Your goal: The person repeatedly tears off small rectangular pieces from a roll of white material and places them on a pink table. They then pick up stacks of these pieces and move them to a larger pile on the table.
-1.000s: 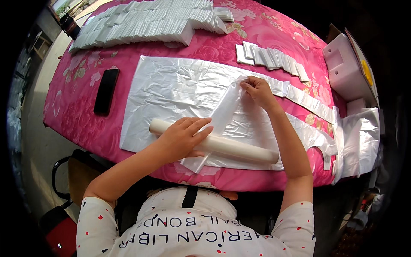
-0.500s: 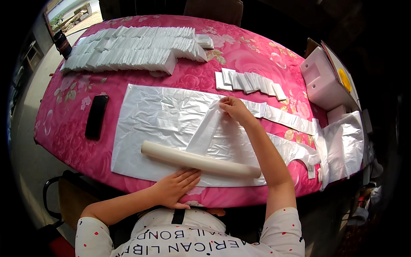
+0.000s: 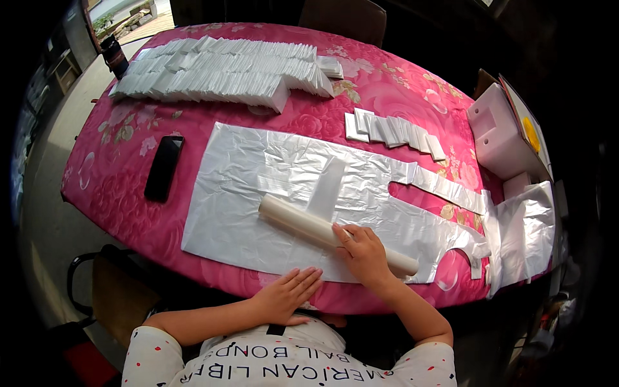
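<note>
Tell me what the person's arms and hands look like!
The left hand and right hand are bare, with no gloves, and no watch or bracelet shows. The forearms are bare too. The short sleeves are white, sprinkled with little red and dark dots.

Lies aslant, as a smooth whitish roll, on a silvery, creased bag spread flat, handles pointing right.

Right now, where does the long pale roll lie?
In the head view, the long pale roll lies just below and right of centre, slanting across the silvery sheet, with the right hand on it.
</note>
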`<state>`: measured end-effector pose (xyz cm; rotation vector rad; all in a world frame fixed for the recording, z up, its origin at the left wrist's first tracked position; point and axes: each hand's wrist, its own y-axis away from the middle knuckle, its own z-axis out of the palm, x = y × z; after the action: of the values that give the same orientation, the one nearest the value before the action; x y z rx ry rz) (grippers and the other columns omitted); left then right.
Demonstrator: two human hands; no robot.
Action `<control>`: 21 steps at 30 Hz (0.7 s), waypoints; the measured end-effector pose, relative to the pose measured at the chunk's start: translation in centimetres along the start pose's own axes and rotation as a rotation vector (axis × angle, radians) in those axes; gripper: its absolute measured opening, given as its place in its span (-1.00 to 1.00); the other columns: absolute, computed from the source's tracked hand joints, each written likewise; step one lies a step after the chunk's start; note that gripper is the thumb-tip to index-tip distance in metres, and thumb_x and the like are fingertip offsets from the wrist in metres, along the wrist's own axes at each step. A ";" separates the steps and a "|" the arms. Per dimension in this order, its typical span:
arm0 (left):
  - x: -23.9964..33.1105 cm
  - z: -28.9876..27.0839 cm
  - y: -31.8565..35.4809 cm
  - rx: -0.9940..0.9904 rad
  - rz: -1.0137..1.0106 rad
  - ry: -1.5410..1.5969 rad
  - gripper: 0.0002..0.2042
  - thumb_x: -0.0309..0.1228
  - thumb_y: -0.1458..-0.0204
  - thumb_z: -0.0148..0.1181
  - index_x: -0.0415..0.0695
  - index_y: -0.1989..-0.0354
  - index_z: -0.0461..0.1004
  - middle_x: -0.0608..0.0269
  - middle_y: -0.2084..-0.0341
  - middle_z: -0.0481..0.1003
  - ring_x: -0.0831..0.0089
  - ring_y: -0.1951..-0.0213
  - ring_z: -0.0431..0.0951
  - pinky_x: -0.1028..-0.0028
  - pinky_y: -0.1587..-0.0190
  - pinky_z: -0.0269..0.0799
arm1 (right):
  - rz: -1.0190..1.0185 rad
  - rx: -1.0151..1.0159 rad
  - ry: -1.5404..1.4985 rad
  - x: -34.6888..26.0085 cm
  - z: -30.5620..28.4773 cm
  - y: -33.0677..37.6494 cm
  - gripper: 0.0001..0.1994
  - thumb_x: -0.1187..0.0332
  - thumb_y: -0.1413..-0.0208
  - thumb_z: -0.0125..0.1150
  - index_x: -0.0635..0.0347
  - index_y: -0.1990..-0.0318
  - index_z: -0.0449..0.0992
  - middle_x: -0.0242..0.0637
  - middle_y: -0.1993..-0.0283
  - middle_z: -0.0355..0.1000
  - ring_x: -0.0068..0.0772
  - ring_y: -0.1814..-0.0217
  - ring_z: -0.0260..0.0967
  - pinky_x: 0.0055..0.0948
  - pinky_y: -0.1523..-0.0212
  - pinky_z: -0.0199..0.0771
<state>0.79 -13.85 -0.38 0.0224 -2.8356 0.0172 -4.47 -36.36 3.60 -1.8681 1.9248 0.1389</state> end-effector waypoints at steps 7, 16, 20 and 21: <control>-1.7 -1.1 0.5 0.080 0.146 0.212 -0.21 0.11 0.00 -0.07 -0.31 -0.23 0.01 -0.05 -0.27 -0.04 0.16 -0.31 -0.07 0.22 -0.29 -0.20 | 0.308 0.236 0.174 10.0 -3.9 0.6 -0.48 0.49 0.10 0.21 0.05 -0.11 0.34 -0.22 0.12 0.37 -0.13 0.10 0.28 -0.27 0.08 0.31; 0.1 1.1 0.2 0.123 0.042 -0.154 -0.50 -0.35 -0.03 -0.13 -0.17 -0.20 0.13 0.07 -0.23 0.10 0.26 -0.29 0.03 0.24 -0.29 -0.11 | -0.112 -0.092 -0.095 -0.5 -1.6 2.3 -0.50 0.50 0.22 0.24 0.04 -0.01 0.42 -0.33 0.00 0.37 -0.25 -0.02 0.27 -0.24 -0.07 0.24; 0.3 1.6 0.6 0.136 0.037 -0.217 -0.53 -0.32 -0.04 -0.13 -0.10 -0.18 0.18 0.08 -0.21 0.14 0.24 -0.26 0.10 0.21 -0.26 -0.06 | -0.128 -0.056 -0.038 0.5 0.1 -0.3 -0.52 0.47 0.20 0.23 0.04 0.00 0.41 -0.36 -0.01 0.36 -0.28 -0.05 0.26 -0.11 -0.16 0.14; 0.4 1.7 0.7 0.139 0.038 -0.224 -0.53 -0.31 -0.04 -0.14 -0.10 -0.19 0.17 0.08 -0.21 0.13 0.24 -0.26 0.09 0.21 -0.25 -0.06 | -0.123 -0.021 -0.029 1.1 0.3 -1.3 -0.53 0.47 0.19 0.23 0.04 0.00 0.41 -0.37 -0.01 0.36 -0.28 -0.04 0.26 -0.14 -0.15 0.15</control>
<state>-0.07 -13.19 -1.86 0.0013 -3.0529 0.2337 -3.08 -37.37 3.27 -1.9807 1.7906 0.1475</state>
